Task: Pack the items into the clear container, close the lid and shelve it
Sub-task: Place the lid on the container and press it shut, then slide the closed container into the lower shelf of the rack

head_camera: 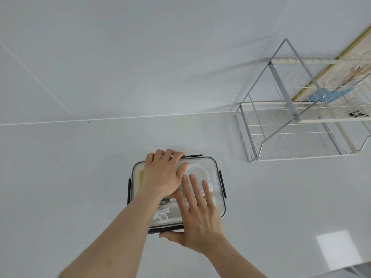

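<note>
A clear rectangular container (217, 178) with dark lid clips lies on the white table, its clear lid on top. Through the lid I see a white round item (197, 170), a coiled white cable (162, 214) and something yellowish at the left. My left hand (162, 175) lies flat on the lid's far left part, fingers curled over the far edge. My right hand (198, 219) presses flat on the near right of the lid, fingers spread, thumb against the near clip.
A two-tier wire rack (297, 129) stands at the right on the white table (80, 177), holding a blue item (321, 96) on its upper tier. A white wall rises behind. A bright light patch lies at the near right.
</note>
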{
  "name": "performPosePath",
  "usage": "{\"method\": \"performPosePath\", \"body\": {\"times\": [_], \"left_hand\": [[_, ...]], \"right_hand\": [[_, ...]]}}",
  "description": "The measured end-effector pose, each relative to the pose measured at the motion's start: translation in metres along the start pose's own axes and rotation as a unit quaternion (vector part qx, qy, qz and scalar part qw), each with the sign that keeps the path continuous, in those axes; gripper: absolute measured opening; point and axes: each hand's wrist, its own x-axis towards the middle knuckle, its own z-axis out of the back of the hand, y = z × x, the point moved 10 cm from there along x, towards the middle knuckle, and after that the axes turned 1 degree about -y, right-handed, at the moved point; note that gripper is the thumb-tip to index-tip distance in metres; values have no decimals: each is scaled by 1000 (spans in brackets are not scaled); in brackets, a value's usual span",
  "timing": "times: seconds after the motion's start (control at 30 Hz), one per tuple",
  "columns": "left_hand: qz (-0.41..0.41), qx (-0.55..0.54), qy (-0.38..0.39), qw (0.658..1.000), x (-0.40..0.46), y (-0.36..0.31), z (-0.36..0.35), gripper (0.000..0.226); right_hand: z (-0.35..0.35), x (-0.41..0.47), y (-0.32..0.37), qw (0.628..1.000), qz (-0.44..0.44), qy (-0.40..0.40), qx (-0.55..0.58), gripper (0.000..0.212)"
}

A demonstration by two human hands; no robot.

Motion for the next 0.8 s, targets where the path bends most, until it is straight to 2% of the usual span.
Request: {"method": "performPosePath", "body": {"times": [0.17,0.33,0.47,0.57,0.63,0.7,0.8], "left_hand": [[18,0,8,1000,5,3,-3,47],[22,0,30,999,5,3,-5,50],[-1,-59,48,997,3,4,-3,49],[19,-168,-21,985,-4,17,22,51],[56,-184,-92,977,-18,35,40,53],[108,-203,-116,966,-39,55,44,61],[208,-271,-96,935,-74,81,31,84]], "right_hand": [[-6,1,-1,997,3,6,-75,120],[-1,0,-1,997,0,11,-76,121],[9,-2,2,1000,1,4,-27,121],[35,-4,-11,993,-3,-68,92,108],[57,-5,-43,978,-67,-145,137,94],[64,-7,-85,946,-197,-167,198,94],[42,-10,-122,850,-331,-122,391,105]]}}
